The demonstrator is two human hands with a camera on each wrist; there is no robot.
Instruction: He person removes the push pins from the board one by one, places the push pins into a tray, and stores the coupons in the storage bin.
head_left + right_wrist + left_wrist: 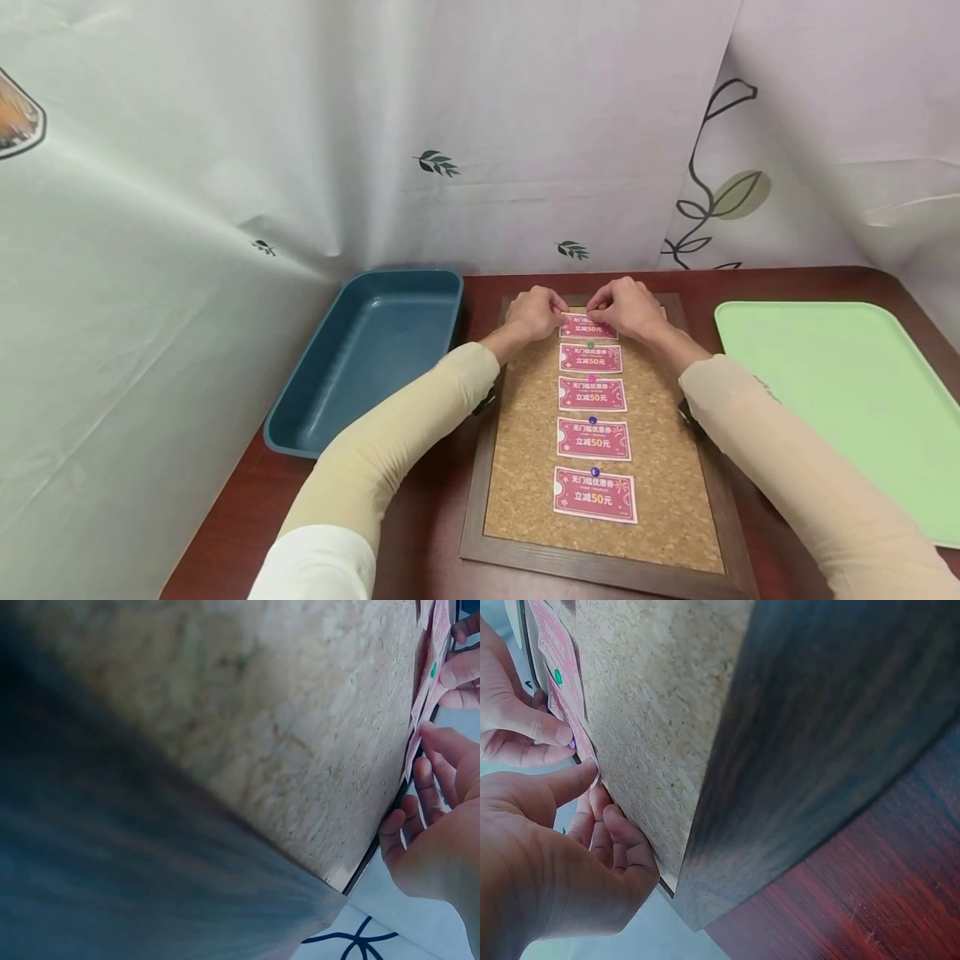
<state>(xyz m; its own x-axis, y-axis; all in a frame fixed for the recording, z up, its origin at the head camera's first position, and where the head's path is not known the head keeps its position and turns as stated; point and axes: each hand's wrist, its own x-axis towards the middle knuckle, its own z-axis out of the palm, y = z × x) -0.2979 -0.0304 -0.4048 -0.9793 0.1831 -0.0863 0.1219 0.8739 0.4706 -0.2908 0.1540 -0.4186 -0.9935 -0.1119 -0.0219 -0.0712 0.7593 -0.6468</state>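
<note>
A framed corkboard (525,467) lies on the table with a column of pink coupons pinned down its middle. At the far end, my left hand (534,315) pinches the left edge of the topmost coupon (588,329) between thumb and finger. My right hand (628,310) is at that coupon's upper edge, thumb and forefinger pinching a small purple push pin (572,742); its tip is hidden. Below, a green push pin (590,344) holds the second coupon (591,359), and a pink push pin (592,378) the third coupon (592,395).
Left of the board stands a deep blue tray (300,417). A light green tray (840,375) lies to the right. Two lower coupons (594,440) carry blue push pins (596,472). A white printed cloth (525,125) hangs behind the dark red table (420,533).
</note>
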